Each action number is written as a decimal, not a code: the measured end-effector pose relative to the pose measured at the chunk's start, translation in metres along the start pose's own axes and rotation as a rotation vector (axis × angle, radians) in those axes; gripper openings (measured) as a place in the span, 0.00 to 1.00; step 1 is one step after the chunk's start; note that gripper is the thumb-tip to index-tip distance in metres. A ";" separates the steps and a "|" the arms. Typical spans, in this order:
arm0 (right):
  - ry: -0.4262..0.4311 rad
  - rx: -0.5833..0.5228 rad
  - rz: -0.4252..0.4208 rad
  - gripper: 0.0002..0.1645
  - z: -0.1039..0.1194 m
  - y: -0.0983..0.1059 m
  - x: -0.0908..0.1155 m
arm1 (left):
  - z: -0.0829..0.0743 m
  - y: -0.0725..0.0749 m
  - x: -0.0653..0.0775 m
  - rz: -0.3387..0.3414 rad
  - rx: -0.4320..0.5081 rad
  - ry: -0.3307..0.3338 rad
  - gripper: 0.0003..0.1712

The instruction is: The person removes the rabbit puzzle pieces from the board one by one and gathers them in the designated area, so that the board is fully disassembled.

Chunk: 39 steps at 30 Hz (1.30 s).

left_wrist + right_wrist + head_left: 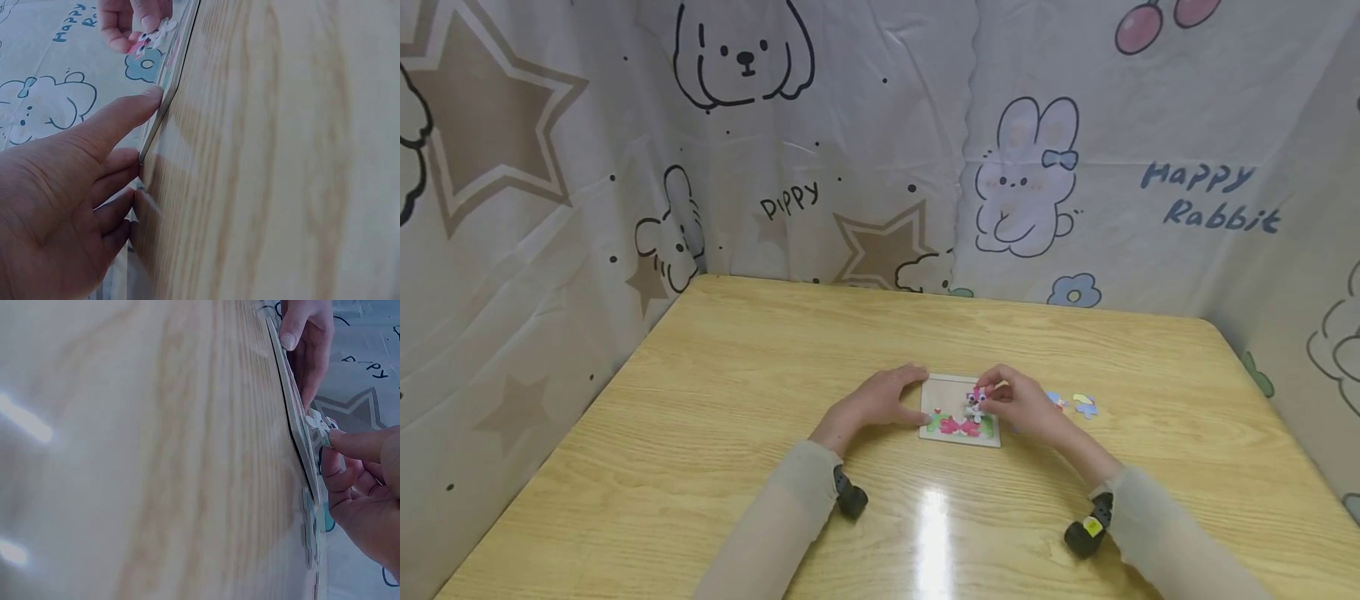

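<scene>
The right hand (1026, 408) pinches a small pink-and-white puzzle piece (977, 405), printed with a big-eyed face, between thumb and fingertips. That piece is over the right part of a shallow puzzle board (946, 392) on the wood-grain table (737, 358); whether it touches the surface beneath, I cannot tell. The left hand (880, 400) is at the board's left side with thumb and fingers spread apart, the thumb at the near corner and the fingers by the far one, touching the board rather than clenching it. Pink-and-green artwork (958, 427) fills the board's near part, while the area beyond is plain and pale. Just to the right, partly behind the right hand, lie loose pieces (1085, 406) in blue and yellow (their full number is hidden). Behind the table hangs a pale curtain (880, 100) printed with stars, animals and lettering.
</scene>
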State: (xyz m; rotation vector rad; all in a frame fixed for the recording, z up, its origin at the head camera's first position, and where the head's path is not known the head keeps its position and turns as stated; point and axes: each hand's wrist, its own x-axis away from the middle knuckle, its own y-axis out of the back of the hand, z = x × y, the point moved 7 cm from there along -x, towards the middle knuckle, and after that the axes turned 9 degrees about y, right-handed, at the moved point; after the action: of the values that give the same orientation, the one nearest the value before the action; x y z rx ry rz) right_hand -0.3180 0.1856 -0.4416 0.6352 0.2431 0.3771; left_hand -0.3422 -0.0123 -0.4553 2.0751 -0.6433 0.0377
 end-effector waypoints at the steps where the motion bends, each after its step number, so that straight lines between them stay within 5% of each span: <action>1: 0.000 -0.004 -0.001 0.14 -0.001 0.002 0.002 | 0.000 0.000 0.000 0.000 -0.001 0.000 0.45; 17: -0.028 -0.054 -0.031 0.15 -0.023 0.024 0.025 | -0.001 0.001 0.002 -0.002 0.022 -0.002 0.44; 39: -0.068 0.012 -0.078 0.17 -0.039 0.055 0.065 | 0.001 -0.001 -0.001 -0.008 0.014 -0.013 0.44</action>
State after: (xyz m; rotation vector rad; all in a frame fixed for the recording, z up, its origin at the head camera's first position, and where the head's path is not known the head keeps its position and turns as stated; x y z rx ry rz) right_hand -0.2869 0.2734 -0.4452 0.6471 0.2042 0.2786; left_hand -0.3427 -0.0122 -0.4565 2.0929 -0.6444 0.0244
